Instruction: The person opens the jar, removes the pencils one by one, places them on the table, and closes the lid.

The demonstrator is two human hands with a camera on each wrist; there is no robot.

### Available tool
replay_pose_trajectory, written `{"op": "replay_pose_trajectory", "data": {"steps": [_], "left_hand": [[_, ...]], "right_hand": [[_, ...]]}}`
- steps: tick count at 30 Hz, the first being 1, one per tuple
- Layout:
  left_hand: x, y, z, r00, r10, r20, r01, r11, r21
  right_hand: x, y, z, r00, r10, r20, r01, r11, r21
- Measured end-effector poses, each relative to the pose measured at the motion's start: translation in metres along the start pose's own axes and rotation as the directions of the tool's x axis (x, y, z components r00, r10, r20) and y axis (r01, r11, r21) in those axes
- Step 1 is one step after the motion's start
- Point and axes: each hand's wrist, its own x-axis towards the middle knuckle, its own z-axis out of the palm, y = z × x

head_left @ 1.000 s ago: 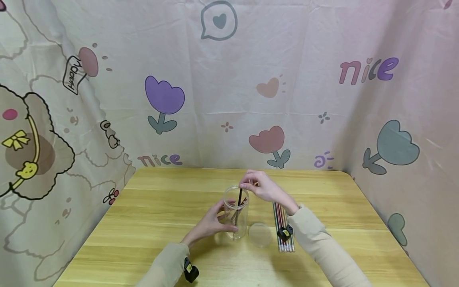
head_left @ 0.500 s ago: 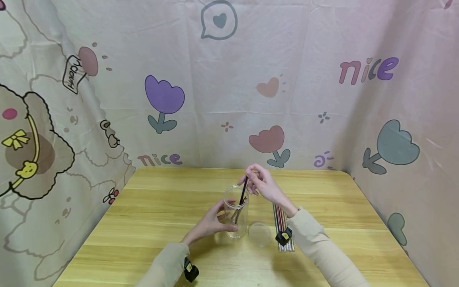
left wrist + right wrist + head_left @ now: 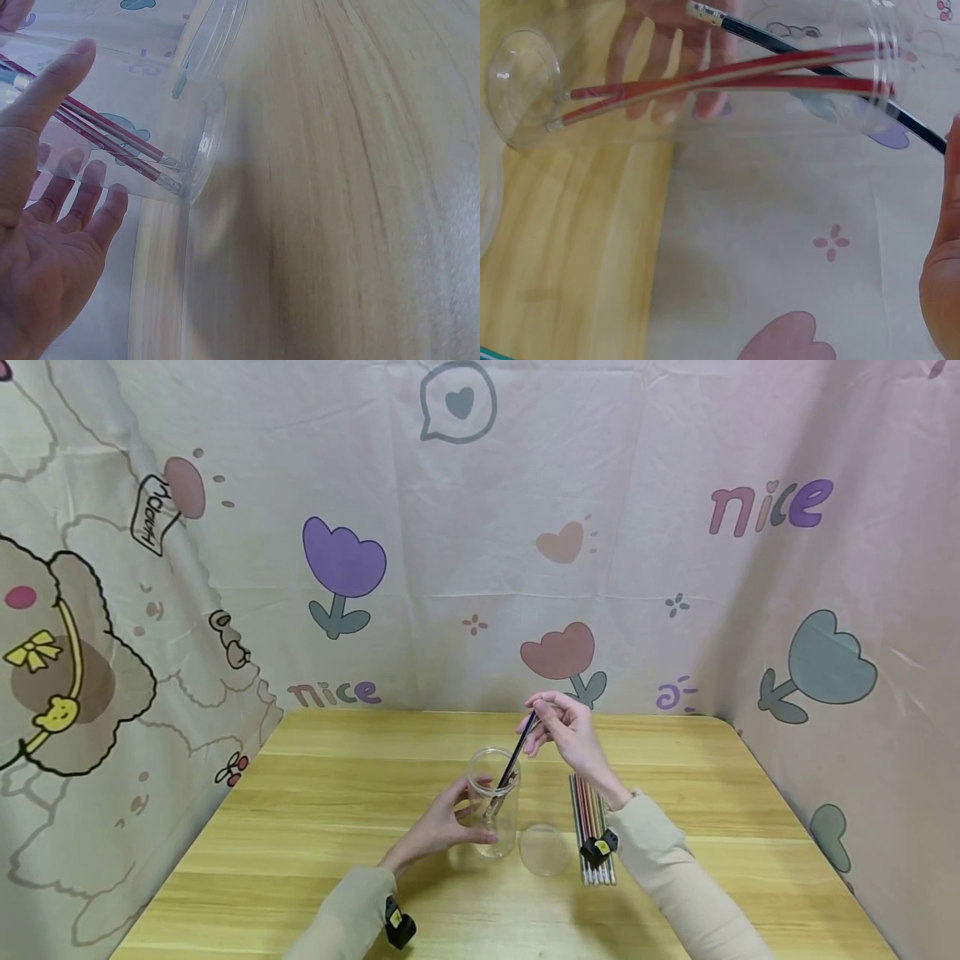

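Observation:
A clear cylindrical jar (image 3: 506,831) stands upright on the table, uncapped. My left hand (image 3: 437,828) grips its side, thumb in front and fingers behind. Two red pencils (image 3: 705,78) lean inside, eraser ends at the bottom, as the right wrist view shows through the wall. My right hand (image 3: 568,737) pinches a dark pencil (image 3: 521,745) near its upper end, above and right of the rim. That pencil slants through the mouth, its white eraser end inside the jar and off the bottom. Its tip is hidden by my fingers.
A round clear lid (image 3: 543,850) lies flat just right of the jar. Further right, several pencils (image 3: 586,818) lie side by side, partly under my right forearm. The wooden table (image 3: 315,793) backs onto a printed cloth (image 3: 465,543).
My right hand has moved up and to the right, raising the dark pencil and tilting it from nearly upright to a rightward slant. The left hand and jar have stayed put.

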Motion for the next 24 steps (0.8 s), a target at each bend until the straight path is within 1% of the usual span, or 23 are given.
{"op": "replay_pose_trajectory", "data": {"steps": [2,5,9,13,19,24], "left_hand": [[0.0,0.0,0.0,1.0,0.0,-0.001,0.0,1.0,0.002],[0.0,-0.001,0.0,1.0,-0.007,-0.007,0.007,1.0,0.011],[-0.001,-0.003,0.0,1.0,-0.021,-0.01,0.021,0.999,0.025],[-0.001,-0.003,0.0,1.0,-0.027,-0.008,0.028,0.999,0.029],[-0.002,-0.001,-0.001,0.999,-0.032,0.001,0.032,0.999,0.032],[-0.001,0.0,-0.001,1.0,-0.023,0.006,0.023,0.999,0.032]], "right_hand": [[0.0,-0.002,-0.003,1.0,-0.027,-0.009,0.027,1.0,0.006],[0.001,-0.004,-0.008,0.999,-0.047,-0.021,0.047,0.999,0.026],[0.0,-0.006,-0.013,0.999,-0.046,-0.027,0.047,0.997,0.058],[0.0,-0.008,-0.019,0.998,-0.06,-0.011,0.061,0.992,0.114],[-0.001,-0.013,-0.025,0.995,-0.093,0.036,0.082,0.969,0.234],[-0.002,-0.017,-0.029,0.994,-0.108,0.027,0.093,0.939,0.33]]}}
